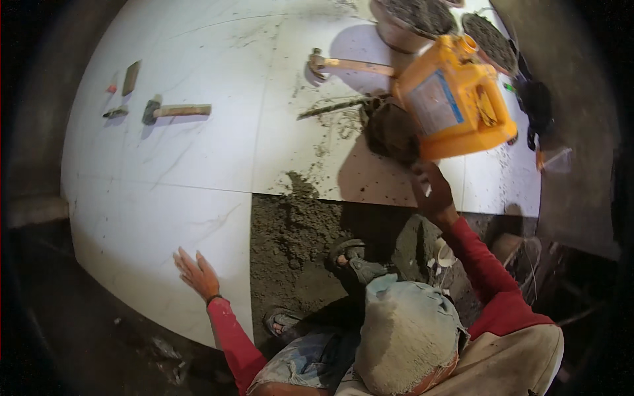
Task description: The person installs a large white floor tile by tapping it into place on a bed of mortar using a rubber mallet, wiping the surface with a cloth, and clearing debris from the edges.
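My left hand (198, 274) lies flat on a large white tile (165, 224), fingers stretched out, holding nothing. My right hand (436, 191) reaches forward with bent fingers to the lower edge of a dark, round, dirt-covered object (393, 129). Its fingertips are partly hidden, so what they grip cannot be made out. Just beyond it is a yellow plastic jerrycan (456, 99), tilted, with a blue-edged label. A claw hammer (350, 65) lies at the jerrycan's left side. Left of the dark object, a thin dark rod (330, 107) lies on the tiles.
Far left are a wooden-handled mallet (175, 111), a flat block (131, 78) and a small dark piece (115, 112). Tubs of grey mortar (419, 16) stand at the back right. Loose mortar (290, 231) fills the untiled strip before me, near a grey stone chunk (416, 244) and sandalled feet (356, 257).
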